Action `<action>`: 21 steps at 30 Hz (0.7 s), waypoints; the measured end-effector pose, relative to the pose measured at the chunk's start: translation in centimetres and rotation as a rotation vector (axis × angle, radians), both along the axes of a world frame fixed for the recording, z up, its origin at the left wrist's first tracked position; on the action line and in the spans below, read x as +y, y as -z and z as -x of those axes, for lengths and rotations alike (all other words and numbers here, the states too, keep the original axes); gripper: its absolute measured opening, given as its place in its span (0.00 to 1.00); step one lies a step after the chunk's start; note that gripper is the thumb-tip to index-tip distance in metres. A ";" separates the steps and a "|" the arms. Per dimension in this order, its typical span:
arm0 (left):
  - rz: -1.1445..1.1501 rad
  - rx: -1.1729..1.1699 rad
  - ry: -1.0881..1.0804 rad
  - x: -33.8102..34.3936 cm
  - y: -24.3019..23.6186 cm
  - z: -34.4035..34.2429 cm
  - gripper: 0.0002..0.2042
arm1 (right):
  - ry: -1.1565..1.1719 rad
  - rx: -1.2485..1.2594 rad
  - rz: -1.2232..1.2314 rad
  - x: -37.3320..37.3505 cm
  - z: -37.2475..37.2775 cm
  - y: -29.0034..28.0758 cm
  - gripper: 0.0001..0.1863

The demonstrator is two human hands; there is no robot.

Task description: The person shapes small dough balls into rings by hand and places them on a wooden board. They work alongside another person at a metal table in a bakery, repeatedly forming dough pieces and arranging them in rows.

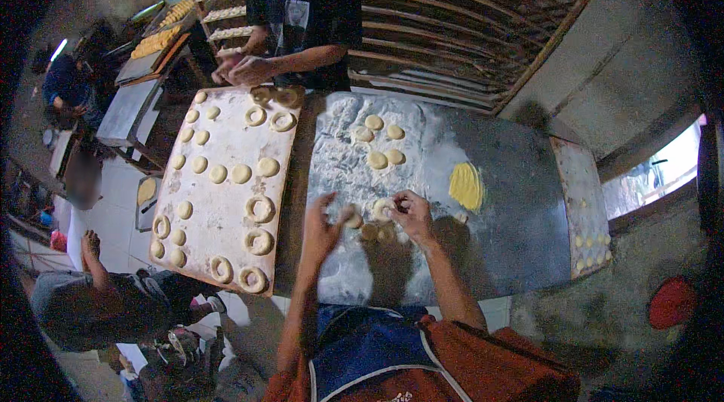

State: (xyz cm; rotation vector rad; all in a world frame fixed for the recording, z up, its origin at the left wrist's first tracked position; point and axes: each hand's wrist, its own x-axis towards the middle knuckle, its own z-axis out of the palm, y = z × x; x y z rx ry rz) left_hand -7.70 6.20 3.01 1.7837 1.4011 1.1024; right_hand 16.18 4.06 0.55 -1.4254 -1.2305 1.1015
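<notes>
My right hand point(415, 217) is closed, its fingertips pinching the edge of a pale round of dough point(382, 209) over the floured worktop point(343, 176). To its left hovers my left hand point(323, 230), slightly smeared, with thumb and fingers apart and nothing visible between them. A small dough piece point(354, 220) is beside its thumb. Close in front of me lie more dough rounds point(369, 231), partly in shadow. Farther off on the flour are several flattened dough balls point(377, 160). Right of them a yellow smear of soft paste point(467, 186) is spread on the worktop.
A floured board point(226, 202) at the left bears several dough rings point(259, 210) and balls. Across from me stands a person in a dark shirt point(320, 13), hands together above that board. Another board point(584, 206) with dough pieces lies far right. Wooden racks point(452, 17) stand behind.
</notes>
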 end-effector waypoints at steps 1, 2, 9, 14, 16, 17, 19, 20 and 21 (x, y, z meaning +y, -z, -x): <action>0.135 -0.200 0.119 -0.5 0.0 -2.7 0.22 | -0.004 0.037 -0.038 -0.3 -0.4 -0.6 0.17; 0.299 -0.350 0.194 -0.8 0.0 -4.8 0.21 | -0.033 0.016 -0.122 -0.9 -0.9 -1.3 0.21; 0.334 -0.446 0.142 -3.7 -0.9 -9.7 0.13 | -0.051 0.069 -0.223 -2.5 -0.5 -4.2 0.35; 0.591 -0.861 0.172 -5.2 -0.8 -10.1 0.14 | -0.263 0.394 0.024 -2.3 -1.8 -4.3 0.35; 0.487 -0.933 0.329 -6.0 -0.1 -9.6 0.17 | -0.277 0.624 0.086 -2.0 -2.1 -3.6 0.30; 0.379 -0.988 0.421 -6.3 0.3 -9.2 0.19 | -0.225 0.722 0.144 -1.9 -2.2 -3.2 0.25; 0.384 -0.831 0.304 -6.5 1.2 -8.8 0.17 | -0.143 0.961 0.221 -1.7 -1.7 -1.8 0.16; 0.403 -0.845 0.209 -6.4 1.6 -8.6 0.15 | -0.039 0.538 0.354 -1.8 -1.2 -1.0 0.10; 0.414 -0.535 0.070 -6.1 1.9 -8.7 0.13 | -0.036 0.565 0.279 -1.9 -0.7 -0.1 0.10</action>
